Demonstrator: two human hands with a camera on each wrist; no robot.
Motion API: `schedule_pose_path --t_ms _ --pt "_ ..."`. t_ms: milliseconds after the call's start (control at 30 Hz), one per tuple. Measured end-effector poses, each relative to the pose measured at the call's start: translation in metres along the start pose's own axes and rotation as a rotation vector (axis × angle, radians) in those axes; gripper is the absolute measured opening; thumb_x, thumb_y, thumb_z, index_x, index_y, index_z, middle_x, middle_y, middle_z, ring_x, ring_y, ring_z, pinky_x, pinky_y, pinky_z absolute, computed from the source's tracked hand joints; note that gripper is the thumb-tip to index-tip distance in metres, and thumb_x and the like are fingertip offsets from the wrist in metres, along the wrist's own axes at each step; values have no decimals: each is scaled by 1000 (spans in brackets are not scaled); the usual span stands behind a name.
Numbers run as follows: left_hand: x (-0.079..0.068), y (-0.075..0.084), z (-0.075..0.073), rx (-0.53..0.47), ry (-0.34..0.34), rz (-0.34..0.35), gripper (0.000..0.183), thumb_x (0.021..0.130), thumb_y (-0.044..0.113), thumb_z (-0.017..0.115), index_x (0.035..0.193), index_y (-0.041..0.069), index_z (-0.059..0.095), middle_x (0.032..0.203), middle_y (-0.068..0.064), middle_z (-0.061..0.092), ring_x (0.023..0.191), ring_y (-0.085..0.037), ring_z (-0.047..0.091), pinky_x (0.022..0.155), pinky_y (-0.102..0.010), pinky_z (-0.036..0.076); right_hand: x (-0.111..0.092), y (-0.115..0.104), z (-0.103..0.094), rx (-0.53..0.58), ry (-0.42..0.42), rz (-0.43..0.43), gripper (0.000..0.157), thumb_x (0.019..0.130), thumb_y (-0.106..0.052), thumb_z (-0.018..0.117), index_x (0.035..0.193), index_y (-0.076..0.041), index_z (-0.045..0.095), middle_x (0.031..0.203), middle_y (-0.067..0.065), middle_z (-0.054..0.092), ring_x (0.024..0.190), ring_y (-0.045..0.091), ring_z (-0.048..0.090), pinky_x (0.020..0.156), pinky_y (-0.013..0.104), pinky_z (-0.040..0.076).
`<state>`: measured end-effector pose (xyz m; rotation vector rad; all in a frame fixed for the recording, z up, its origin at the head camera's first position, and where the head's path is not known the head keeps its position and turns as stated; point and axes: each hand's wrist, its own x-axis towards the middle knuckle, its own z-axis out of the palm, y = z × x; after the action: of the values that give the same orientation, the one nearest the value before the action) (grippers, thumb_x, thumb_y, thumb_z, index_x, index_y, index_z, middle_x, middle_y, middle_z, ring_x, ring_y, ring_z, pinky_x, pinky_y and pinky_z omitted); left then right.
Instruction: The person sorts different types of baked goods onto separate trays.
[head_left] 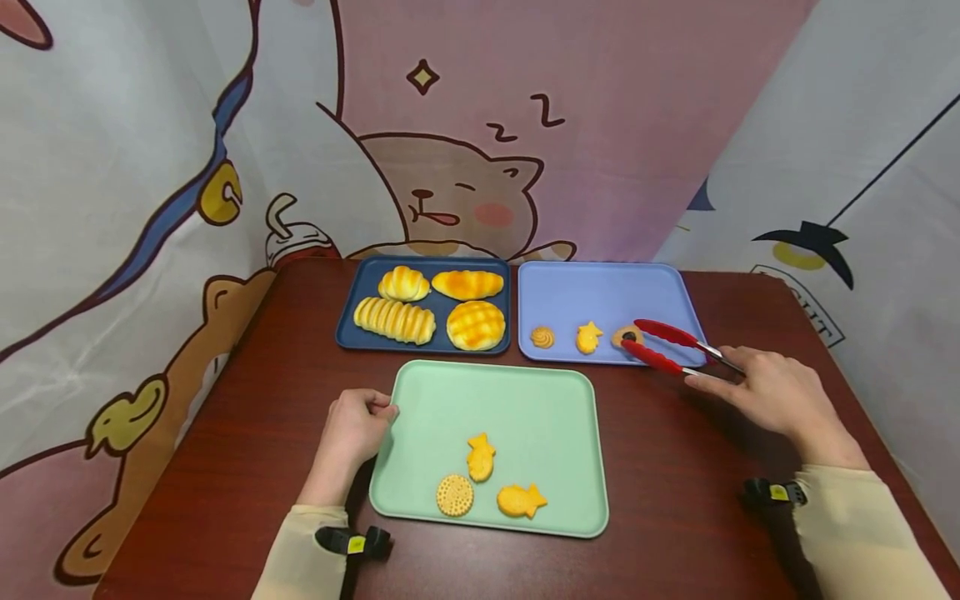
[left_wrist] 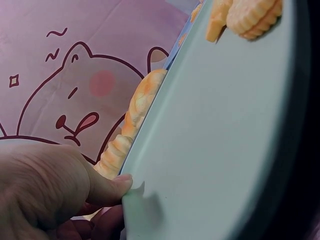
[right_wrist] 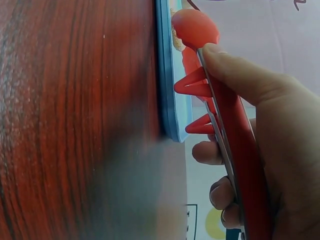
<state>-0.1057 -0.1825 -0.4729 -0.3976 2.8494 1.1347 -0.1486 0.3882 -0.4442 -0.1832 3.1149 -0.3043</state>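
Note:
My left hand (head_left: pixel 358 427) pinches the left rim of a pale green tray (head_left: pixel 540 417), thumb on top, as the left wrist view shows. Two fish-shaped crackers (head_left: pixel 480 458) and a round cracker (head_left: pixel 454 496) lie on that tray. In my right hand (head_left: pixel 780 392) is a pair of tongs (right_wrist: pixel 235 120) with red tips and red grips. Their spread tips reach over the front right of a periwinkle tray (head_left: pixel 600 292), one to each side of a round cookie with a dark centre (head_left: pixel 619 336). Left of it are another fish-shaped cracker (head_left: pixel 588 337) and a swirled cookie (head_left: pixel 542 337).
Behind the green tray, a navy tray (head_left: pixel 347 329) holds several bread pieces, including a long ridged loaf (head_left: pixel 393 321) and a round bun (head_left: pixel 476 326). The dark wooden table (head_left: pixel 675 492) backs onto a printed cloth (head_left: pixel 600 125).

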Motion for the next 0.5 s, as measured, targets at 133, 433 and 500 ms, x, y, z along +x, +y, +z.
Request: schedule_pose_path --t_ms 133,433,500 --pt "0 1 0 1 -1 -2 17 97 16 77 106 3 81 94 -9 74 78 -24 66 67 -41 55 -1 2 0 9 -20 20 111 87 -80 65 146 13 53 134 39 58 104 47 60 77 67 54" --pt "-1 1 0 6 2 -7 16 97 16 78 105 3 81 95 -9 74 81 -25 66 70 -43 56 -11 -9 -2 39 3 11 106 86 -77 69 143 11 57 105 23 71 78 27 57 56 41 50" --pt "-1 1 0 8 2 -7 16 97 16 78 105 3 81 96 -9 74 81 -25 66 70 -43 56 -15 -15 -2 54 14 2 103 85 -77 71 142 8 59 95 14 70 75 25 55 54 37 44"
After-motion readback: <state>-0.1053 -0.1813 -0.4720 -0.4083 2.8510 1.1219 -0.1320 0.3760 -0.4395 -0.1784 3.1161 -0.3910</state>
